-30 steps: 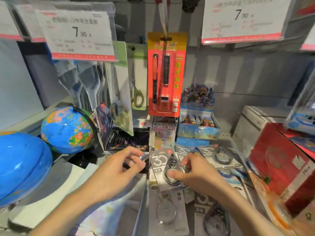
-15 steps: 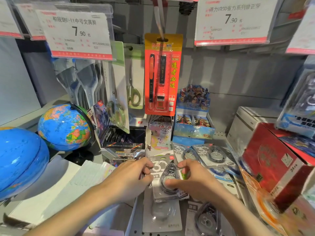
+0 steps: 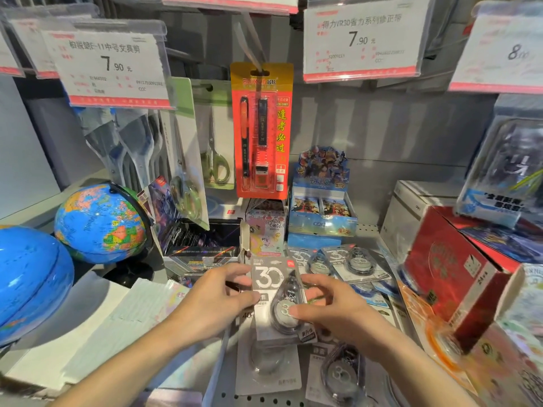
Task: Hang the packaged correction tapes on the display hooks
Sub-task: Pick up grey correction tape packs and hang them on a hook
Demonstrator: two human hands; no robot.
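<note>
A grey carded correction tape pack [image 3: 271, 292] marked "30" is held upright above the shelf by both hands. My left hand [image 3: 217, 298] pinches its left edge. My right hand [image 3: 332, 304] grips its right side, thumb on the clear blister. Several more correction tape packs [image 3: 349, 264] lie flat on the shelf behind and below, one [image 3: 269, 362] directly under the held pack. A price tag [image 3: 363, 39] for the correction tape hangs at the upper right; the hook behind it is hidden.
An orange pen set card [image 3: 261, 130] hangs at centre, scissors packs [image 3: 214, 136] to its left. Two globes [image 3: 101, 223] stand at the left. Card boxes [image 3: 321, 212] sit at the back, a red box [image 3: 452, 271] and a white box [image 3: 411, 210] at the right.
Both hands have taken hold of one pack and lifted it off the pile, raising it upright. The view has tilted up slightly.
</note>
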